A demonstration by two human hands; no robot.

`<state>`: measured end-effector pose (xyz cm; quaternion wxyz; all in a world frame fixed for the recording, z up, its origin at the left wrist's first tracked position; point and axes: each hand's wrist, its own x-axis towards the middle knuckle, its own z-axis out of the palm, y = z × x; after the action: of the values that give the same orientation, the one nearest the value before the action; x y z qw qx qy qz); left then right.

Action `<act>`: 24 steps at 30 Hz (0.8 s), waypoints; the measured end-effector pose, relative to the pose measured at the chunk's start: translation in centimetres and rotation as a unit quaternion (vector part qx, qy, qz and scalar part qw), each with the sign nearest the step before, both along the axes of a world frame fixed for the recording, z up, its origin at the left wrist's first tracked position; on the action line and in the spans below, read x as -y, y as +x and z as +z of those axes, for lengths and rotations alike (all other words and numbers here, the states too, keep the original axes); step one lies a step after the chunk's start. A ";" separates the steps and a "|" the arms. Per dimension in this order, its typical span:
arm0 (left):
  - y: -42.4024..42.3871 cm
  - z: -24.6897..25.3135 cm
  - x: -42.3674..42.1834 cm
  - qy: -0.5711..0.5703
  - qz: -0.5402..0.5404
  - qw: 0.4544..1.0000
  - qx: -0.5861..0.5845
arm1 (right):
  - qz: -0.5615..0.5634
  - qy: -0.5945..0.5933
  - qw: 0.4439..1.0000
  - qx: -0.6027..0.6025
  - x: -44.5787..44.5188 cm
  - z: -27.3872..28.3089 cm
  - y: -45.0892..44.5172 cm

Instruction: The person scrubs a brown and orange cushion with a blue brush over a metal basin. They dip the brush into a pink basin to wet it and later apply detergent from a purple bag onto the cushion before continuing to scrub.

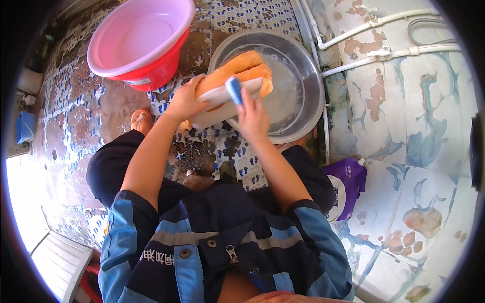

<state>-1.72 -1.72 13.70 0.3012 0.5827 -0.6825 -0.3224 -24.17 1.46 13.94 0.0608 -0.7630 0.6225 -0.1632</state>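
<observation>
My left hand (188,99) grips the left end of an orange cloth item (238,66) with a pale side, perhaps a shoe or folded cloth; I cannot tell which. It is held tilted above the near left part of a wide metal basin (316,94). My right hand (253,115) is closed on a small blue and white brush (235,90), slightly blurred, against the item's pale side. Shallow cloudy water (282,89) with some foam lies in the basin. The surface beneath my left fingers is partly hidden.
A pink tub (100,57) sits in a red basin (163,72) at the upper left. White pipes (352,36) run along the tiled wall at right. A purple and white bag (350,185) leans by my right knee. The patterned floor (242,163) looks stained and wet.
</observation>
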 end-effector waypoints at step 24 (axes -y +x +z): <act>2.3 -6.3 0.2 0.182 0.144 0.862 -0.451 | -0.076 0.228 0.845 0.477 6.0 -0.6 -5.8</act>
<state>0.54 -1.93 7.36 0.5072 0.5099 -0.3099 -0.6218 -30.01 -4.49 13.38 0.5099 -0.5061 0.5924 -0.3646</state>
